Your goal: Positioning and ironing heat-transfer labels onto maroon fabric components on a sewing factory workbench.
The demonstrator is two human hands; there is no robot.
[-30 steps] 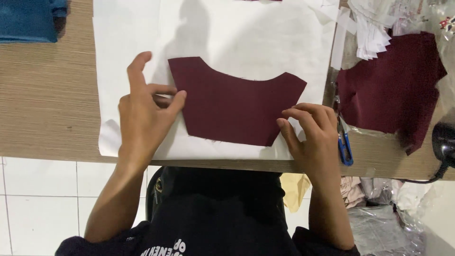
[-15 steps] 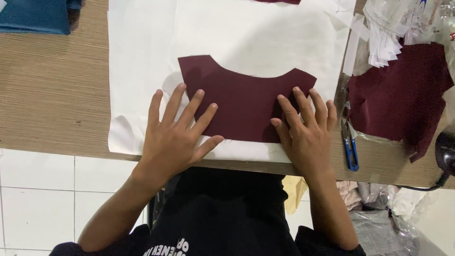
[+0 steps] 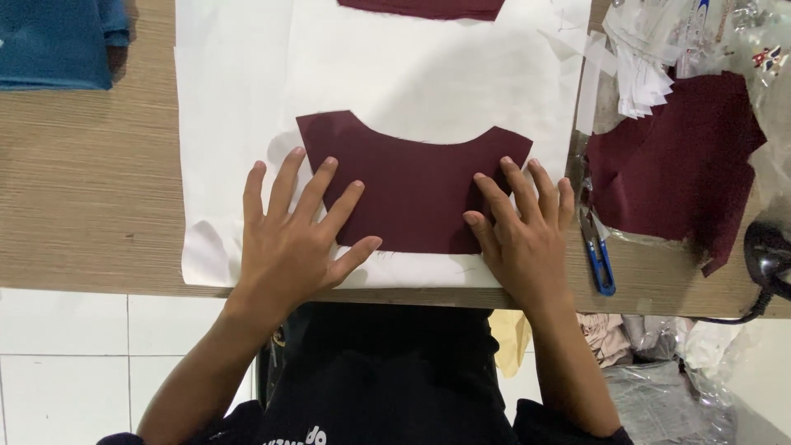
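A maroon cut fabric piece (image 3: 412, 185) with a curved neckline notch lies flat on a white fabric sheet (image 3: 247, 91) on the wooden table. My left hand (image 3: 292, 235) lies flat with fingers spread over the piece's left edge and the white sheet. My right hand (image 3: 519, 227) presses flat on the piece's right lower corner, fingers apart. Neither hand grips anything.
Blue-handled thread snips (image 3: 597, 251) lie just right of my right hand. More maroon fabric (image 3: 680, 169) and paper scraps (image 3: 647, 78) sit at right, teal folded cloth (image 3: 53, 41) at top left, another maroon piece (image 3: 420, 8) at top. A black cable (image 3: 766, 264) runs off the right edge.
Both hands went from pinching the piece's edges with curled fingers to lying flat and spread on it. The view shifted slightly.
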